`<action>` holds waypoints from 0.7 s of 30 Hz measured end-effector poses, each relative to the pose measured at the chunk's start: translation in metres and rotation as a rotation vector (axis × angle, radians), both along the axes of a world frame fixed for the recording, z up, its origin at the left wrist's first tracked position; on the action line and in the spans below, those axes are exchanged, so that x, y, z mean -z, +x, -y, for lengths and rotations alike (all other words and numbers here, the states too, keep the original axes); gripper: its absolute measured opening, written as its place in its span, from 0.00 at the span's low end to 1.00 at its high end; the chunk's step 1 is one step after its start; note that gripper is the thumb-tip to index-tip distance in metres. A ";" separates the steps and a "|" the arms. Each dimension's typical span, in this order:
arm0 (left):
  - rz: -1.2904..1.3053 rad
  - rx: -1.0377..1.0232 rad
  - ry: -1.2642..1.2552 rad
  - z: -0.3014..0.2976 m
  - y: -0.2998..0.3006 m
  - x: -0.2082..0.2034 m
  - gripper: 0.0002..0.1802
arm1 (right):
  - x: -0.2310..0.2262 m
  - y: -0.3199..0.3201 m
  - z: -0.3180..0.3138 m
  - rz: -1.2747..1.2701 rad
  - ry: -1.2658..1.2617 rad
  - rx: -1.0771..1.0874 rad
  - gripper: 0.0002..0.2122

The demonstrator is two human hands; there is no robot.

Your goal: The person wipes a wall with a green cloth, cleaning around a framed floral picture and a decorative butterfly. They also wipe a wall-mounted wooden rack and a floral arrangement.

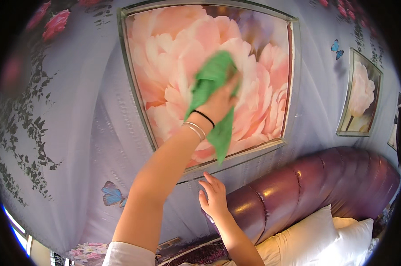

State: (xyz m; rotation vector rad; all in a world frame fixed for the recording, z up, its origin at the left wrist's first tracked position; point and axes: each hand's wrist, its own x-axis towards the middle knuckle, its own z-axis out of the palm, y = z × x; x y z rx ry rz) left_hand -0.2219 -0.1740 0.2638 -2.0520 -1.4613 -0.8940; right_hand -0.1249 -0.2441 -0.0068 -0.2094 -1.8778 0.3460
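My left hand (pixel 217 104) presses a green cloth (pixel 203 90) against a large framed picture (pixel 259 95) of pale pink flower petals. Motion blurs the fingers and the cloth's upper part, while one corner of the cloth hangs down below the wrist. A black band and thin light bracelets circle that wrist. Lower down, my right hand (pixel 215 196) is raised just beneath the frame's bottom edge, its fingers apart and nothing in them. It appears close to the wall by the end of the headboard; whether it touches anything I cannot tell.
A padded, shiny dark-red headboard (pixel 293 186) runs along the wall to the right, with white pillows (pixel 309 235) against it. A smaller framed flower picture (pixel 361 95) hangs farther right. The lilac wall (pixel 98 97) carries printed roses, vines and blue butterflies.
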 end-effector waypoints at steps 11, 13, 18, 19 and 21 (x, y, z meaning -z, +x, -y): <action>-0.208 -0.268 -0.078 0.071 -0.034 0.095 0.39 | -0.003 -0.005 0.000 -0.069 -0.039 -0.054 0.13; 0.154 -0.169 -0.070 0.069 -0.025 0.034 0.37 | -0.002 -0.003 -0.002 -0.077 -0.031 -0.054 0.12; -0.263 -0.862 0.532 0.052 0.004 0.004 0.35 | -0.001 0.000 -0.002 -0.098 -0.046 -0.050 0.10; -0.287 -0.851 0.480 0.049 0.005 0.021 0.35 | 0.002 0.000 -0.001 -0.103 -0.062 -0.050 0.10; -0.355 -0.744 0.351 0.045 0.002 0.064 0.34 | 0.005 0.001 0.000 -0.126 -0.103 -0.024 0.10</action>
